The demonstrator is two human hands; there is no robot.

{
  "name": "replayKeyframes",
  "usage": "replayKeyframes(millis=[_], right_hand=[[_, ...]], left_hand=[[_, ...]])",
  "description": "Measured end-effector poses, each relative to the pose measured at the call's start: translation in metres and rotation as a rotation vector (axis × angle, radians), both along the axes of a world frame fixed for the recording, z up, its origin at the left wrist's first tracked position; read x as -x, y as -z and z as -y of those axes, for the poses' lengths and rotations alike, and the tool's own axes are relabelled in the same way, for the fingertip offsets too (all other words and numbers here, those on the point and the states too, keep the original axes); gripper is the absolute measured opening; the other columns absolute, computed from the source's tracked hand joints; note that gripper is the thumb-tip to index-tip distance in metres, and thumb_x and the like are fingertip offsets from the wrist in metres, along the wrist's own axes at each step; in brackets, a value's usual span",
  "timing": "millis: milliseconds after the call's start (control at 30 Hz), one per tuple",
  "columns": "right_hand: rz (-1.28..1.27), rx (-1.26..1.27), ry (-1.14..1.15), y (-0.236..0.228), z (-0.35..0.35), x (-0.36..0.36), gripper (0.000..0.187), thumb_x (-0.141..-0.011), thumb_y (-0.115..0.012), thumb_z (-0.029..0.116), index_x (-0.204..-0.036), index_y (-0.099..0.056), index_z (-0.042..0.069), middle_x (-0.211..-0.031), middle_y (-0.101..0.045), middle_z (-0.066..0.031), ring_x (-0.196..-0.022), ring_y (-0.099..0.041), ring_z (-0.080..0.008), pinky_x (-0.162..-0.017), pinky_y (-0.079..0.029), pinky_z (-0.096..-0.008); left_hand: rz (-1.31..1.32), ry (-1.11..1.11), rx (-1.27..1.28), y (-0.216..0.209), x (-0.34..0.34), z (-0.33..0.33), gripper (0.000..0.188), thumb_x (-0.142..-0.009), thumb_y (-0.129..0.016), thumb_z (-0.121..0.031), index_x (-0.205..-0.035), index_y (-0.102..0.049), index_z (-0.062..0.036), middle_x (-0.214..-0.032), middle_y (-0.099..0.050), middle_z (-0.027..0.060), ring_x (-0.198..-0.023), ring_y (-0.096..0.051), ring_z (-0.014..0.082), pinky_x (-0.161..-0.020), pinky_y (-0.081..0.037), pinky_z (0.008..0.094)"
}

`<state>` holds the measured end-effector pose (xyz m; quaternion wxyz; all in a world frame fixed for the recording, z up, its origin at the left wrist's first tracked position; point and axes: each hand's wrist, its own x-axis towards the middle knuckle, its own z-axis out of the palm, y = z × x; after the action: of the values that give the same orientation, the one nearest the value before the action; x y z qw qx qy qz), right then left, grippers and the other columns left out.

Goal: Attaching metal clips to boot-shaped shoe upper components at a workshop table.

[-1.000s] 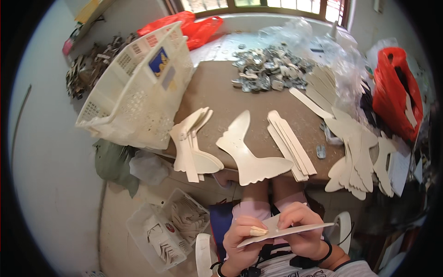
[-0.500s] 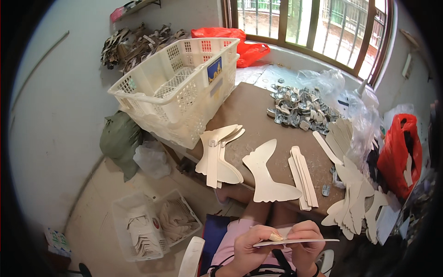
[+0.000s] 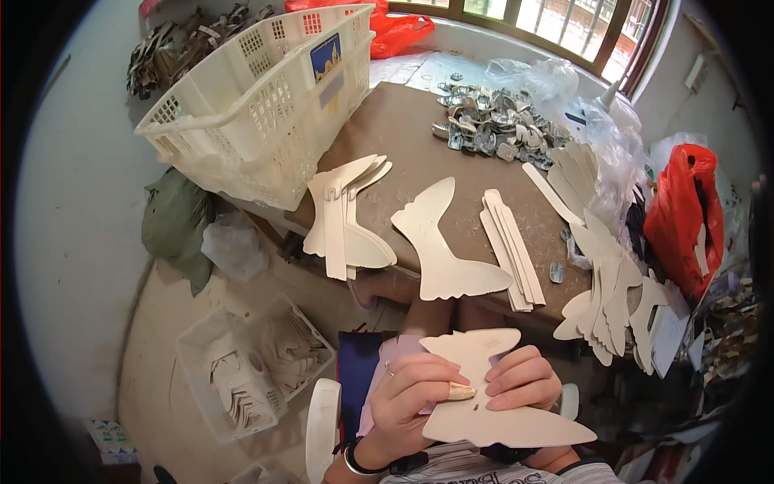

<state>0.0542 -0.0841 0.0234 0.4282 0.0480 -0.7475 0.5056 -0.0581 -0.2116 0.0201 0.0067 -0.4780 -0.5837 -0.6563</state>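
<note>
A cream, leather-like shoe-upper piece [image 3: 504, 343], wing-shaped with a wavy edge, lies tilted above my lap with its broad face showing. My left hand [image 3: 415, 395] is closed at its left edge. At those fingertips a small yellowish bit [image 3: 461, 392] presses on the piece; whether it is held or worn on a finger I cannot tell. The curled fingers of my right hand [image 3: 526, 379] grip the opposite side from above, thumb hidden. Beyond them on the brown table lie a similar single piece [image 3: 439, 242] and a bundle of narrow cream strips [image 3: 512, 250].
Stacked pieces with a strip across them [image 3: 334, 218] lie left on the table, below a white crate [image 3: 282, 121]. Metal buckles [image 3: 500, 121] are heaped at the back. More cut pieces [image 3: 609, 282] overhang the right edge, near a red bag [image 3: 685, 218]. Floor bins [image 3: 193, 339] stand left.
The shoe-upper piece has turned from edge-on to face-up, and both hands have risen slightly with it. The whole view has shifted, so the table and crate sit higher and further left.
</note>
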Motion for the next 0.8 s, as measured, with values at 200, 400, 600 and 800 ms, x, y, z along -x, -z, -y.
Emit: replayKeyframes(millis=[200, 400, 600, 800], right_hand=[[-0.031, 0.115, -0.054, -0.001, 0.005, -0.005, 0.015, -0.080, -0.073, 0.019, -0.077, -0.066, 0.006, -0.085, -0.059, -0.0069, -0.077, -0.060, -0.0219, -0.070, -0.052, -0.0290], [-0.237, 0.157, -0.169, 0.004, -0.001, 0.004, 0.012, -0.080, -0.069, 0.011, -0.080, -0.072, -0.001, -0.083, -0.063, -0.0121, -0.076, -0.062, -0.0251, -0.065, -0.054, -0.0297], [-0.077, 0.246, -0.233, -0.005, 0.007, -0.003, 0.019, -0.083, -0.071, 0.018, -0.075, -0.062, 0.004, -0.080, -0.055, -0.0093, -0.075, -0.058, -0.0225, -0.066, -0.051, -0.0285], [-0.233, -0.111, -0.081, 0.015, 0.004, -0.006, 0.012, -0.082, -0.068, 0.011, -0.079, -0.061, 0.002, -0.081, -0.052, -0.0089, -0.072, -0.057, -0.0214, -0.061, -0.049, -0.0282]], left_hand=[[0.048, 0.184, -0.103, -0.005, -0.003, -0.006, 0.016, -0.074, -0.075, -0.015, -0.078, -0.064, -0.0037, -0.083, -0.067, 0.0078, -0.077, -0.063, 0.0239, -0.067, -0.049, 0.0307], [0.126, 0.166, -0.219, 0.001, -0.008, -0.005, 0.011, -0.076, -0.071, -0.008, -0.081, -0.064, -0.0008, -0.092, -0.062, 0.0109, -0.078, -0.066, 0.0261, -0.061, -0.056, 0.0297], [-0.465, 0.147, -0.147, -0.010, 0.009, 0.003, 0.024, -0.064, -0.069, 0.000, -0.087, -0.063, 0.0023, -0.100, -0.064, 0.0140, -0.086, -0.067, 0.0264, -0.068, -0.054, 0.0281], [-0.274, 0.081, -0.155, -0.013, -0.007, 0.013, 0.019, -0.075, -0.070, -0.003, -0.091, -0.064, 0.0037, -0.094, -0.066, 0.0133, -0.083, -0.067, 0.0275, -0.068, -0.054, 0.0305]])
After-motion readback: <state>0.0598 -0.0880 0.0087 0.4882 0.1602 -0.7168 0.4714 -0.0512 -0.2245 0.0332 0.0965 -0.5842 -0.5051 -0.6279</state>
